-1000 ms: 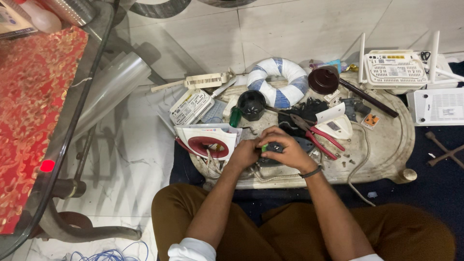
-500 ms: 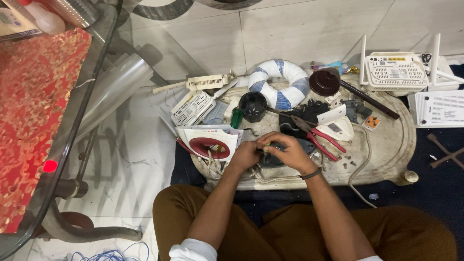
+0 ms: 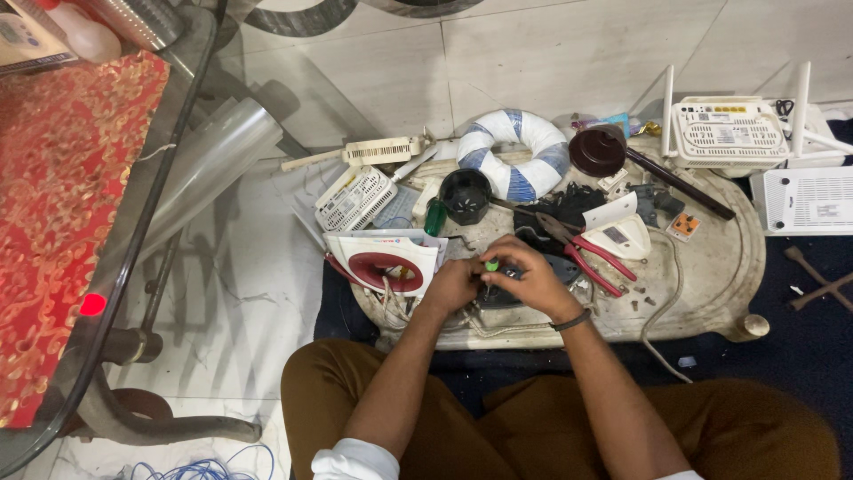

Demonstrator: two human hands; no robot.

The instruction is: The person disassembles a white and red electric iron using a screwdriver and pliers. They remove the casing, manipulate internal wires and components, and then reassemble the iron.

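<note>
Working close together over a dark device (image 3: 511, 289) at the near edge of the low counter (image 3: 711, 267), the left hand (image 3: 453, 284) steadies it while the right hand (image 3: 533, 277) grips a green-handled tool (image 3: 491, 265). Red-handled pliers (image 3: 591, 253) lie just beside the right hand.

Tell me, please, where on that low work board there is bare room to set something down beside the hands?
The work board is bare on its right part, between the red-handled pliers and the rim, crossed only by a grey cable and small bits. The white floor tiles left of it are free. Around the left hand and right hand it is crowded.
</note>
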